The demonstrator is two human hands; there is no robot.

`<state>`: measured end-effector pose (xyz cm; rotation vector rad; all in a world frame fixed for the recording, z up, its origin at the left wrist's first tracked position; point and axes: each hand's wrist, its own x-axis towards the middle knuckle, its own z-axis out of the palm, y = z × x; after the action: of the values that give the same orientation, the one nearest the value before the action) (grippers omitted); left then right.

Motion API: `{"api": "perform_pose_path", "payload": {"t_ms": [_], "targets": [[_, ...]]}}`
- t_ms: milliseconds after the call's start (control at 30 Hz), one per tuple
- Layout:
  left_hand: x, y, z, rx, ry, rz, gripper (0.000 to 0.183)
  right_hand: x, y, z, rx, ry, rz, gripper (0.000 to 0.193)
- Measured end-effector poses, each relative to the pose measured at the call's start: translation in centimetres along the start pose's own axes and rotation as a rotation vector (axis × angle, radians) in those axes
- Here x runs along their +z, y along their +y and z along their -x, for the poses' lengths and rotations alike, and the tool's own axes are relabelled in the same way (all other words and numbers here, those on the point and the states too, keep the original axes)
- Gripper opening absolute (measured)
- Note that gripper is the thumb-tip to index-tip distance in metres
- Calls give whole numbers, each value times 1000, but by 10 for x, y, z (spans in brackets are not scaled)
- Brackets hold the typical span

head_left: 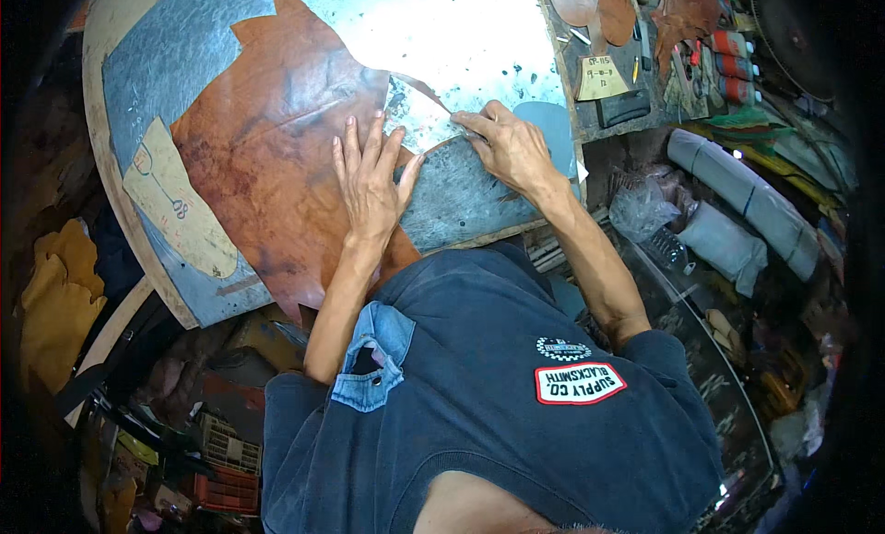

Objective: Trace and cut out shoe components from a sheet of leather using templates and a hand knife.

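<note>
A large brown leather hide with an irregular outline lies over the grey metal-topped table. My left hand rests flat on the hide's right part, its fingers spread. Beside those fingertips is a pale, glossy patch edged with thin brown; whether it is bare tabletop or a clear sheet I cannot tell. My right hand is closed at the right tip of this patch, thumb and fingers pinched together. Whatever they pinch is mostly hidden and too small to name.
A tan paper pattern with drawn marks lies at the table's left. On a side bench at upper right are a yellowish card, a black case and red-labelled bottles. Wrapped rolls are stacked at right; yellow leather hangs at left.
</note>
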<state>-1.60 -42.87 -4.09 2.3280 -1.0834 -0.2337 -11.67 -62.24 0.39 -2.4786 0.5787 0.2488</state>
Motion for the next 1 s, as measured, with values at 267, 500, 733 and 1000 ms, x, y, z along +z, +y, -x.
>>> {"api": "perform_pose_path", "payload": {"t_ms": [267, 500, 733, 1000], "targets": [[0, -2, -4, -2, 8, 27, 43, 7, 2, 0, -35, 57, -26, 34], [0, -9, -6, 16, 3, 16, 46, 10, 3, 2, -74, 83, 12, 34], [-32, -52, 32, -179, -35, -239, 57, 9, 0, 0, -67, 78, 1, 29], [-60, -77, 49, -352, 189, -235, 48, 10, 2, -2, -122, 102, 21, 31]]}}
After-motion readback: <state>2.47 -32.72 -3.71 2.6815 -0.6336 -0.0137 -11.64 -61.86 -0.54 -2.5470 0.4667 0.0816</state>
